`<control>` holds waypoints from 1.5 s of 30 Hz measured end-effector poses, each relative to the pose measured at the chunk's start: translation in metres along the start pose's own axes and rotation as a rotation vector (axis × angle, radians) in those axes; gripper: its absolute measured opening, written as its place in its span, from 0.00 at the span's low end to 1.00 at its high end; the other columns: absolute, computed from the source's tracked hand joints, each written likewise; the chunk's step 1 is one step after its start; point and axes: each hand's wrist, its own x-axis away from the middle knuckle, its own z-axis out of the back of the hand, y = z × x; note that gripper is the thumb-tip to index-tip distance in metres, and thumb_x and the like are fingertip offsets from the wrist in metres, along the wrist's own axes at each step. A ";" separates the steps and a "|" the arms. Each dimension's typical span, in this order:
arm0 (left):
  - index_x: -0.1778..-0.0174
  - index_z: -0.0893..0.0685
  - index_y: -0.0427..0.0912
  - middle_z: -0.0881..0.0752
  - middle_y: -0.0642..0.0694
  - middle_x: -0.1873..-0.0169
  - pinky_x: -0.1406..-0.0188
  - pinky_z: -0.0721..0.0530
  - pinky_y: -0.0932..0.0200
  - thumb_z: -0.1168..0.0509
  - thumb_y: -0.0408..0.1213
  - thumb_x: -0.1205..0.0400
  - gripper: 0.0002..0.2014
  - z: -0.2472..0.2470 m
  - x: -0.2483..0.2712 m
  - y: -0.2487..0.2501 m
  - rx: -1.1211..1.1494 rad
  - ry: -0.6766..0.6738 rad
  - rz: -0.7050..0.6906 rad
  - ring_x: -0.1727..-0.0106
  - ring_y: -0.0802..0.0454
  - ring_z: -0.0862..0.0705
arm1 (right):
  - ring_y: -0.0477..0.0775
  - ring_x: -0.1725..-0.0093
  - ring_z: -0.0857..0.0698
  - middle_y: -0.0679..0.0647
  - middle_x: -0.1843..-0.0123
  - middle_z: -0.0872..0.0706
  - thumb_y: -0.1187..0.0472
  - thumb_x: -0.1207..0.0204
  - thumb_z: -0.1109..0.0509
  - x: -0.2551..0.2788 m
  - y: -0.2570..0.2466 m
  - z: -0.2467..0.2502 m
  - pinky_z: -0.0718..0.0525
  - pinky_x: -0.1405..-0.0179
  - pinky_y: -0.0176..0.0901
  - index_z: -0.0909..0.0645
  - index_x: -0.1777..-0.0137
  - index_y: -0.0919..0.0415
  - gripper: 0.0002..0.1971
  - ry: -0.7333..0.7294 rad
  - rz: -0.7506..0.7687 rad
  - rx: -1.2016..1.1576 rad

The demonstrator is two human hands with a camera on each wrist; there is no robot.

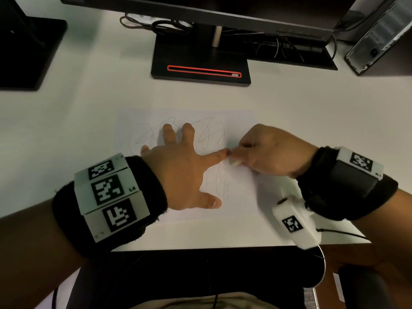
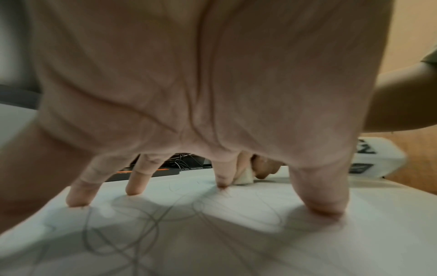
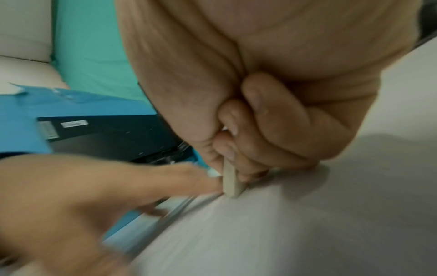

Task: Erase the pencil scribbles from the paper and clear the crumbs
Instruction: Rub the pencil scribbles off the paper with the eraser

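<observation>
Left hand [image 1: 178,172] spread flat, fingers [image 2: 134,186] pinning paper [image 1: 236,201] on bench [image 1: 66,121]. Right hand [image 1: 269,152] pinches eraser [image 3: 230,184], tip on paper beside left forefinger. Scribbles [image 2: 141,224] clearest in left wrist view; right wrist view blurred.

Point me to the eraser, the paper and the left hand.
eraser [image 3: 231,184]: right wrist view, on its flat side below the fingers.
paper [image 1: 236,204]: head view, bare near-right part of the sheet.
left hand [image 1: 180,172]: head view, back of the hand.
</observation>
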 end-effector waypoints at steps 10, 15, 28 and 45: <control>0.22 0.76 0.74 0.68 0.38 0.17 0.28 0.29 0.22 0.43 0.81 0.30 0.54 0.001 0.001 0.001 -0.006 -0.005 0.018 0.16 0.22 0.63 | 0.50 0.78 0.29 0.55 0.77 0.24 0.50 0.18 0.32 0.000 -0.003 -0.003 0.27 0.74 0.41 0.22 0.71 0.67 0.24 -0.015 0.001 0.008; 0.18 0.77 0.64 0.67 0.37 0.16 0.27 0.29 0.23 0.44 0.82 0.30 0.59 0.002 0.003 0.002 -0.032 -0.003 0.033 0.16 0.22 0.62 | 0.54 0.79 0.28 0.58 0.77 0.24 0.52 0.23 0.27 -0.010 0.006 0.012 0.29 0.82 0.36 0.20 0.67 0.74 0.23 0.033 -0.067 -0.101; 0.14 0.71 0.57 0.67 0.37 0.15 0.26 0.29 0.25 0.43 0.82 0.30 0.60 0.004 0.002 0.003 -0.026 -0.014 0.050 0.15 0.24 0.63 | 0.53 0.79 0.28 0.57 0.77 0.23 0.51 0.21 0.29 -0.012 0.003 0.006 0.27 0.79 0.37 0.22 0.71 0.65 0.21 -0.021 -0.031 -0.049; 0.14 0.70 0.56 0.66 0.37 0.15 0.26 0.29 0.23 0.43 0.82 0.30 0.60 0.004 0.003 0.004 -0.031 -0.017 0.050 0.15 0.23 0.62 | 0.54 0.78 0.29 0.56 0.78 0.26 0.52 0.22 0.28 -0.019 0.003 0.012 0.28 0.80 0.37 0.24 0.75 0.60 0.21 -0.001 -0.032 -0.066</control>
